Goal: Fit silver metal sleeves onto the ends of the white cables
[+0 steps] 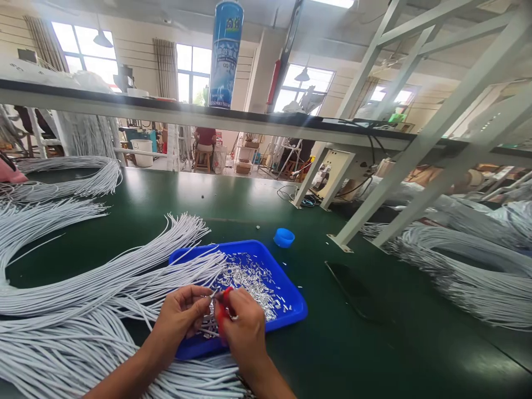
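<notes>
Over the blue tray (293, 302), my left hand (183, 310) pinches the end of a white wire between thumb and fingertips. My right hand (245, 327) is closed around red-handled pliers (223, 318), whose tip meets the wire end; the jaws are small and partly hidden by my fingers. Many small shiny metal terminals (253, 282) lie loose in the tray. A thick bundle of white wires (124, 271) runs in from the left, its ends resting over the tray's left side. More white wires (83, 354) spread beneath my left forearm.
A small blue cap (284, 238) sits behind the tray on the green table (307, 354). To the right lies a dark phone-like slab (353, 288). Metal frame legs (344, 238) and a wire coil (457, 266) stand further right. A spray can (226, 55) tops the shelf.
</notes>
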{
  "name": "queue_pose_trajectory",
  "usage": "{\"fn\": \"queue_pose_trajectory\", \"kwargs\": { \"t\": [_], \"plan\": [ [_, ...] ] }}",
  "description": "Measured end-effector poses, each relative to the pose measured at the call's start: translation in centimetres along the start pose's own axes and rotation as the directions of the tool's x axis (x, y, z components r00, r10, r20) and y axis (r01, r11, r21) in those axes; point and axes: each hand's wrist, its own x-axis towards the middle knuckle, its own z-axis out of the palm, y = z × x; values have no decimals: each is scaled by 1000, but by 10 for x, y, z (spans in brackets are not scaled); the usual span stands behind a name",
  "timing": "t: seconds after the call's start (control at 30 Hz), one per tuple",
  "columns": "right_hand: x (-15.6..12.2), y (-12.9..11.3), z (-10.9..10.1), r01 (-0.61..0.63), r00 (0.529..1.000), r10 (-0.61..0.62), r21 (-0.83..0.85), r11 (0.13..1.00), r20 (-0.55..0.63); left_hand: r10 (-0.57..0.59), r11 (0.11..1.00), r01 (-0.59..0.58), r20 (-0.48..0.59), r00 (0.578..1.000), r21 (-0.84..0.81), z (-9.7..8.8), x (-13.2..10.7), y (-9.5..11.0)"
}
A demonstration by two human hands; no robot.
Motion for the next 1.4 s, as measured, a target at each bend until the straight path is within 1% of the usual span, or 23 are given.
{"fn": "queue_pose_trajectory", "kwargs": {
  "t": [0.03, 0.07, 0.1, 0.13, 0.2, 0.23, 0.3, 0.37, 0.43, 0.6, 0.7, 0.8, 0.9, 0.93, 0.97, 1.0, 1.03, 1.1, 1.13, 1.17, 1.23, 1.3, 1.4],
  "plan": [
    [-1, 0, 0, 147, 987, -154, -127, 981, -47, -17, 1000, 17, -1, 1000, -14, 0, 0, 0],
    [-1, -1, -1, 236, 967, -251, -215, 948, -48, -24, 999, 24, -1, 1000, -27, 0, 0, 2],
    [1, -3, -4, 262, 961, -275, -250, 932, -20, -21, 999, 21, 0, 1000, -38, -1, -1, 3],
    [3, -6, -8, 234, 971, -239, -251, 939, 12, -7, 999, 7, 0, 1000, -47, -1, -1, 6],
    [11, -14, -20, 84, 994, -68, -199, 976, 86, 23, 998, -22, 8, 1000, -55, -3, -2, 11],
    [14, -17, -25, 30, 993, -8, -190, 981, 117, 37, 998, -36, 15, 999, -56, -4, -2, 15],
    [19, -21, -33, -8, 980, 49, -208, 978, 191, 69, 996, -67, 25, 997, -53, -6, -1, 21],
    [20, -21, -36, -6, 963, 69, -233, 973, 260, 98, 994, -96, 26, 995, -54, -9, -1, 25],
    [19, -17, -33, -14, 948, 88, -238, 971, 305, 110, 993, -109, 21, 994, -52, -10, 0, 29],
    [16, -10, -25, -19, 938, 103, -247, 969, 331, 130, 991, -130, 5, 991, 42, -7, -1, 31],
    [14, -6, -22, -10, 937, 106, -279, 960, 334, 191, 974, -186, -30, 981, 131, -6, -1, 29],
    [13, -2, -20, 3, 943, 102, -316, 949, 318, 315, 916, -293, -40, 948, 274, -8, 0, 25],
    [12, 0, -18, -22, 940, 128, -319, 948, 315, 464, 797, -399, -36, 885, 454, -11, 0, 23],
    [12, 0, -18, -38, 937, 143, -311, 950, 320, 491, 766, -416, -28, 871, 491, -11, 0, 23],
    [12, -1, -18, -53, 933, 155, -302, 952, 326, 495, 756, -419, -20, 869, 502, -11, 0, 23],
    [11, -2, -18, -63, 930, 162, -293, 954, 329, 467, 777, -404, -12, 884, 482, -11, -1, 24],
    [11, -2, -17, -67, 930, 164, -287, 956, 328, 406, 824, -364, -4, 914, 434, -11, -1, 26],
    [10, -2, -15, -58, 933, 156, -292, 955, 325, 225, 933, -228, 42, 973, 277, -11, -1, 29],
    [9, -2, -14, -42, 936, 142, -300, 953, 321, 136, 970, -150, 84, 987, 192, -11, -1, 30],
    [8, -2, -13, -19, 941, 122, -310, 951, 316, 64, 990, -80, 128, 990, 120, -11, -2, 31],
    [7, -2, -11, 38, 952, 67, -332, 942, 298, -14, 999, 7, 211, 977, 34, -13, -2, 32],
    [8, -5, -11, 94, 958, 14, -361, 928, 285, -48, 999, 45, 274, 961, 18, -15, -2, 33],
    [11, -13, -18, 137, 951, -10, -394, 909, 309, -65, 998, 62, 327, 943, 21, -18, -1, 33]
  ]
}}
